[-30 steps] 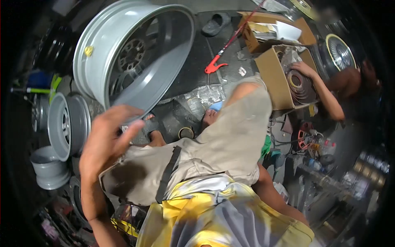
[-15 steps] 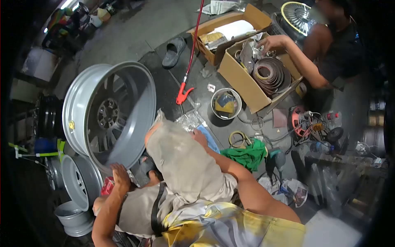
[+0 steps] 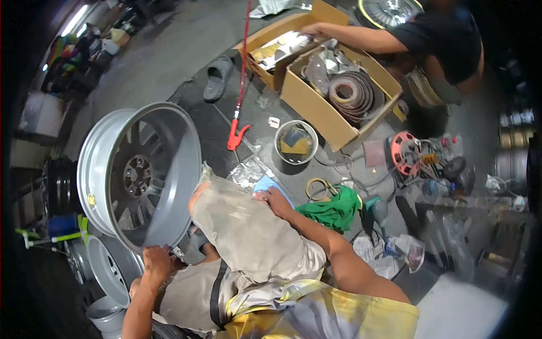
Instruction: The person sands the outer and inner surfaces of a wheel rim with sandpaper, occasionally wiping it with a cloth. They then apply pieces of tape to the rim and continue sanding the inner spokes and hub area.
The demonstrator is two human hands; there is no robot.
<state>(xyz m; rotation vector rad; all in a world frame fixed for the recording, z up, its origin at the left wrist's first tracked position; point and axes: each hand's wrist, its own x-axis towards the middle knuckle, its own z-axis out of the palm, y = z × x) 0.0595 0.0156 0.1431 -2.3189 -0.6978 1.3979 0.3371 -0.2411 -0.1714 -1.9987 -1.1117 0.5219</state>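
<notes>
My left hand (image 3: pixel 157 263) is closed beside the lower edge of a large grey alloy wheel (image 3: pixel 96 164) that stands on its side. Something small and thin shows near its fingertips, too small to name. Next to my raised knee, my right hand (image 3: pixel 276 203) has its fingers bent in at the edge of a light blue cloth or sheet (image 3: pixel 267 184); what they hold, if anything, is hidden. A crumpled silvery plastic sheet (image 3: pixel 247 173) lies beyond the blue piece. Above it hangs a red air blow gun (image 3: pixel 235 135) on its hose.
A bucket (image 3: pixel 280 153) stands ahead. Behind it are a carton with abrasive rolls (image 3: pixel 316 116) and another open carton (image 3: pixel 272 79), where a co-worker's hand (image 3: pixel 313 28) reaches in. A green cloth (image 3: pixel 333 209), a cable reel (image 3: pixel 402 153) and smaller wheels (image 3: pixel 104 263) lie around.
My left hand has gone from lying on the wheel's edge to closed fingers. My right hand has drawn back slightly. The co-worker's hand has moved from the abrasive-roll carton to the other carton.
</notes>
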